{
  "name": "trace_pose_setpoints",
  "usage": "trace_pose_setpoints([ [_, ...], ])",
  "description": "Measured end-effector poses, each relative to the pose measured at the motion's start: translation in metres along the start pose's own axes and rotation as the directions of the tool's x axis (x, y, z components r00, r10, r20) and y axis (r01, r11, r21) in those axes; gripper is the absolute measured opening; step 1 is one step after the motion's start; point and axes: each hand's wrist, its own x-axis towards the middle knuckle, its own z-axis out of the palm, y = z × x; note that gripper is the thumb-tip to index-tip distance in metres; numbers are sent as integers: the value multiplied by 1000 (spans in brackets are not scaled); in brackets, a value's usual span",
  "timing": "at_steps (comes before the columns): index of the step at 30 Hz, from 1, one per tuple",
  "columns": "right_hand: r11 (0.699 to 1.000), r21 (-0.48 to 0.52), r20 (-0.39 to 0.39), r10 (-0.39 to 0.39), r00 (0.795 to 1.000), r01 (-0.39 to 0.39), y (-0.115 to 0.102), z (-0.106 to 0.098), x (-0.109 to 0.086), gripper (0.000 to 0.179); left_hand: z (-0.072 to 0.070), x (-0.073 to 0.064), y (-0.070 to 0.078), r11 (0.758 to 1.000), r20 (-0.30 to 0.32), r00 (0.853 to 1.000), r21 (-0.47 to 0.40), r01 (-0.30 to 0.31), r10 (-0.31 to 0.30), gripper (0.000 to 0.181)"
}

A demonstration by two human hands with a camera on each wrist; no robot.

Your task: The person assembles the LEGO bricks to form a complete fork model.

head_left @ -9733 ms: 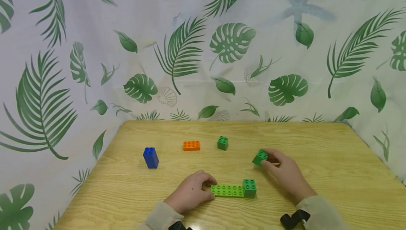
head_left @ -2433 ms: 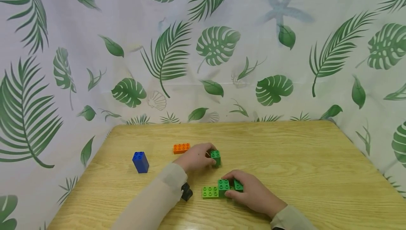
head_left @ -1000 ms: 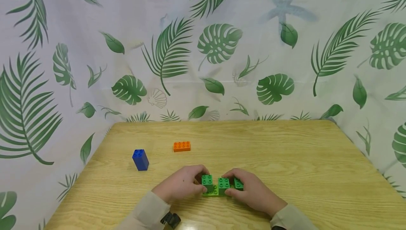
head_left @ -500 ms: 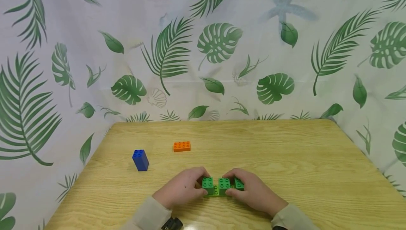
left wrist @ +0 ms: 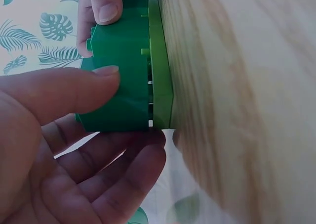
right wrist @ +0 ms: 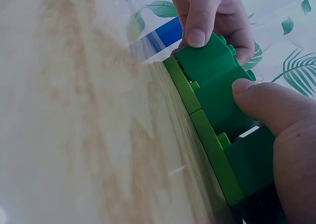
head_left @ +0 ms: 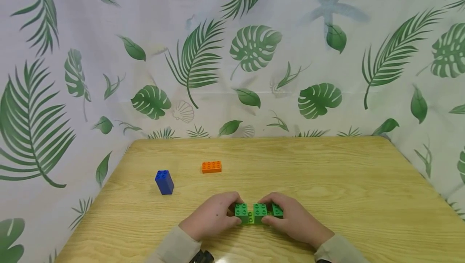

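Observation:
My left hand pinches a green block between thumb and fingers, at the left end of a light green strip of studded plates. In the left wrist view a thin gap shows between this block and the strip. My right hand grips the middle green block, its thumb on the near face. A third green block stands at the strip's right end, partly hidden by the right hand. The right wrist view shows the strip lying on the table, with a seam.
A tall blue block stands upright on the wooden table, left of the hands. Farther back lies a flat orange brick. Leaf-patterned cloth hangs behind the table.
Earlier the left hand took the green block from the back and carried it to the strip's left end. Within the last second it has lowered slightly; the right hand stays in place.

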Motion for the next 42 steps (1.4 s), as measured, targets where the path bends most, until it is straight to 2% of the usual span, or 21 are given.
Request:
trace_pose_setpoints([
  [14, 1000, 6, 7, -8, 1000, 8, 0, 0, 0, 40, 0, 0, 0, 1000, 10, 1000, -5, 26, -26, 23],
  [20, 1000, 5, 11, -5, 1000, 5, 0, 1, 1, 41, 0, -1, -1, 1000, 4, 1000, 4, 16, -16, 24],
  [27, 1000, 3, 10, 0, 1000, 0, 0, -1, 1, 39, 2, 1, -3, 998, -7, 1000, 55, -2, 3, 23],
  [33, 1000, 5, 3, -1, 1000, 1, 0, -3, 1, 38, 2, 2, 1, 996, -16, 1000, 93, -2, 3, 23],
  [42, 1000, -10, -2, 1, 1000, -1, 1, 1, 1, 40, 1, 1, -5, 999, 24, 999, 13, 30, -30, 26],
])
